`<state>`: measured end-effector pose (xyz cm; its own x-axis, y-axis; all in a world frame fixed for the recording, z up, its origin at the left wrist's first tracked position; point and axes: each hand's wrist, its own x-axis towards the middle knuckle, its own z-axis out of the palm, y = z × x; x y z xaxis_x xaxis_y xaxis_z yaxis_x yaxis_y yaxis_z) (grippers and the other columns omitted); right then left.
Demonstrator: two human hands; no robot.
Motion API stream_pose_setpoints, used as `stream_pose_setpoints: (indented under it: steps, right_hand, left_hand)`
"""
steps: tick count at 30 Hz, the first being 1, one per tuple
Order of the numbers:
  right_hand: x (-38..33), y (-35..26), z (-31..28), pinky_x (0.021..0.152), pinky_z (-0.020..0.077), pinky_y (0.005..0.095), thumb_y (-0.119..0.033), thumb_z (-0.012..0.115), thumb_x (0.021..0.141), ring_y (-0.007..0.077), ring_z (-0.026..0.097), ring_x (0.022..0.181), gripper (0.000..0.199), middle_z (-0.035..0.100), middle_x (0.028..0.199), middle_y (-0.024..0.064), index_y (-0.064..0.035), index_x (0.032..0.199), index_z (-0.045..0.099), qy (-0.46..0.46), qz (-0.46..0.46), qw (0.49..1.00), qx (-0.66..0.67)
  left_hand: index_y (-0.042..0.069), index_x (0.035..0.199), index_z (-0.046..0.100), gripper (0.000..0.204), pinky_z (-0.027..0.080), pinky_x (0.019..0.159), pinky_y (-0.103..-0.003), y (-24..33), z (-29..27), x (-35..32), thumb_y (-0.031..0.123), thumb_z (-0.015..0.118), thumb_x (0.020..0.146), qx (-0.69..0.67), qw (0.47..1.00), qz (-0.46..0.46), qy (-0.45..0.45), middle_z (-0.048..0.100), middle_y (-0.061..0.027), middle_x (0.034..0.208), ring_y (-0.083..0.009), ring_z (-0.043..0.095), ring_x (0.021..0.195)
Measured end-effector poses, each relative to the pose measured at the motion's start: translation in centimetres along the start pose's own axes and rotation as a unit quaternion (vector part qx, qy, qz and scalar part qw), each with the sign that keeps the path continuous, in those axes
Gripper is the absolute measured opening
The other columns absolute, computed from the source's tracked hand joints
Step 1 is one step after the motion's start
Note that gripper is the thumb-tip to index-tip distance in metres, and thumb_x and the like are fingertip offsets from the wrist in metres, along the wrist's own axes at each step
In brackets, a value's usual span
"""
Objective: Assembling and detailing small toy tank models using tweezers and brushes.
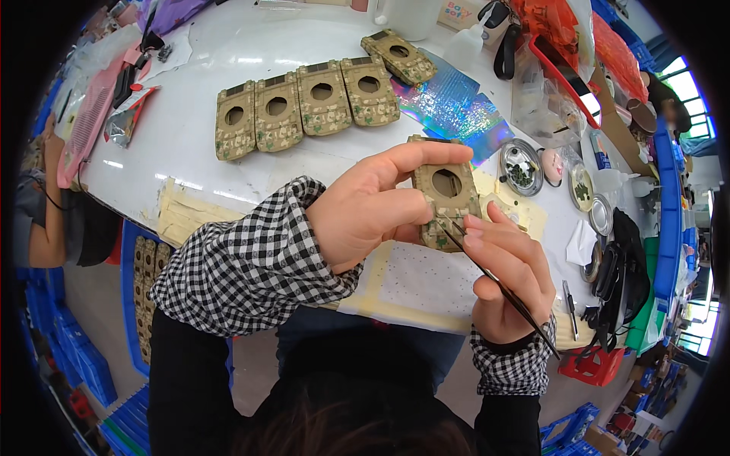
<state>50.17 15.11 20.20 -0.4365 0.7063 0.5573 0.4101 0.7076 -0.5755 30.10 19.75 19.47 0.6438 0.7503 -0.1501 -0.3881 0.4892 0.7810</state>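
My left hand (pixel 372 209) grips a tan camouflage phone case (pixel 447 190) with a round hole, holding it above the white table (pixel 198 91). Fingers wrap its left edge and top. My right hand (pixel 509 277) pinches dark thin tweezers (pixel 506 292), their tip touching the lower part of the case. Both sleeves are black-and-white checked.
A row of several matching camouflage cases (pixel 304 102) lies on the table, one more (pixel 399 55) behind. A holographic sheet (pixel 456 106), small round metal dishes (pixel 522 167), a dotted white sheet (pixel 426 281), and blue crates (pixel 91 365) are around. Another person's arm (pixel 49 197) is at left.
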Motion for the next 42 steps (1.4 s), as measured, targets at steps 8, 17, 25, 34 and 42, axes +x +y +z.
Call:
stream_pose_setpoints:
  steps: [8,17,25,34,42]
  right_hand:
    - [0.06,-0.06,0.0,0.095,0.0465,0.0468,-0.021,0.07,0.078,0.0292,0.062,0.101,0.038,0.063,0.102,0.0131,-0.0022,0.11,0.063,-0.011,-0.008,1.0,-0.015]
    - [0.01,0.04,0.09,0.094,0.0477,0.0463,-0.021,0.069,0.079,0.0291,0.062,0.101,0.037,0.063,0.102,0.0133,-0.0018,0.11,0.063,-0.008,-0.014,1.0,-0.024]
    - [-0.04,0.11,0.08,0.095,0.0474,0.0465,-0.02,0.068,0.08,0.0296,0.062,0.101,0.035,0.062,0.102,0.0138,-0.0009,0.109,0.063,-0.006,-0.017,1.0,-0.018]
    - [-0.03,0.14,0.07,0.095,0.0469,0.0464,-0.021,0.067,0.081,0.0292,0.062,0.1,0.036,0.062,0.102,0.0135,-0.0008,0.11,0.062,-0.008,-0.017,1.0,-0.008]
    - [-0.14,0.14,0.04,0.095,0.0469,0.0461,-0.022,0.067,0.081,0.0292,0.062,0.1,0.036,0.062,0.102,0.0135,-0.0009,0.109,0.062,-0.007,-0.016,1.0,-0.01]
  left_hand:
    - [0.007,0.141,0.035,0.064,0.05,0.092,-0.036,0.0,0.04,-0.05,0.001,0.041,0.077,0.009,1.0,0.002,0.004,0.051,-0.0108,0.127,-0.0192,0.055,0.113]
    - [0.006,0.141,0.034,0.065,0.05,0.092,-0.036,0.02,0.06,-0.03,0.001,0.041,0.077,0.012,1.0,0.002,0.003,0.051,-0.0107,0.126,-0.0187,0.055,0.112]
    - [0.006,0.141,0.034,0.066,0.049,0.093,-0.035,0.06,0.08,0.02,0.0,0.04,0.076,0.011,1.0,-0.001,0.006,0.051,-0.011,0.127,-0.0192,0.055,0.113]
    - [0.006,0.141,0.034,0.065,0.05,0.092,-0.036,0.07,0.07,-0.04,0.001,0.041,0.076,0.009,1.0,0.0,0.006,0.051,-0.0113,0.127,-0.0195,0.055,0.113]
    - [0.006,0.14,0.035,0.065,0.05,0.092,-0.036,0.02,0.02,-0.01,0.001,0.042,0.076,0.012,1.0,-0.002,0.005,0.051,-0.0112,0.126,-0.0193,0.055,0.112]
